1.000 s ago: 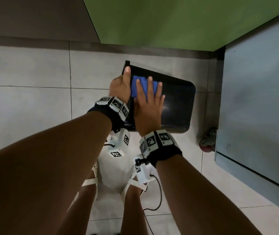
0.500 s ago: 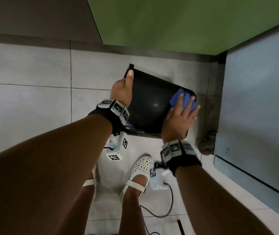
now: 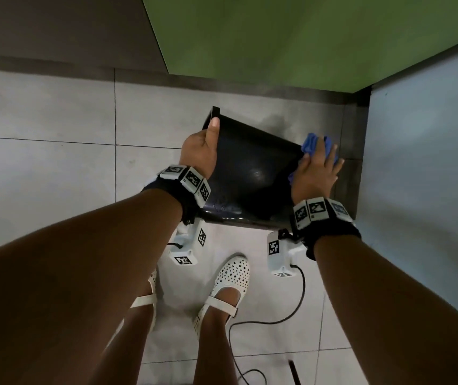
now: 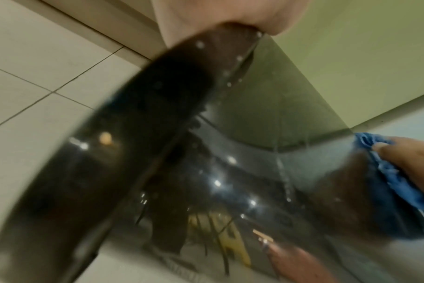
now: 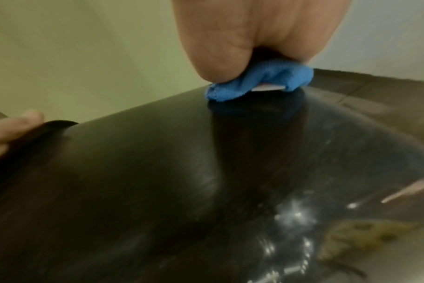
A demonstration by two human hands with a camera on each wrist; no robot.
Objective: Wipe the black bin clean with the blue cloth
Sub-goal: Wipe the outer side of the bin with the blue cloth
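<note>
The glossy black bin (image 3: 250, 173) is tipped over above the tiled floor, its rim toward the left. My left hand (image 3: 200, 154) grips that rim, with the thumb lying along the outer wall and the fingers hidden behind it. My right hand (image 3: 316, 170) presses the bunched blue cloth (image 3: 312, 144) against the bin's far right edge, fingers spread over it. In the right wrist view the cloth (image 5: 266, 84) is squashed between my palm and the bin wall (image 5: 157, 191). In the left wrist view the cloth (image 4: 399, 187) sits at the right edge of the wet, shiny bin (image 4: 206, 191).
A green wall (image 3: 278, 37) rises behind the bin, and a grey-blue panel (image 3: 430, 176) stands close on the right. My feet in white shoes (image 3: 230, 276) are just below the bin. A black cable (image 3: 278, 320) trails on the floor tiles.
My right hand swept the cloth from the bin's left side, beside the left hand, across the wall to its far right edge. The left hand kept its grip on the rim.
</note>
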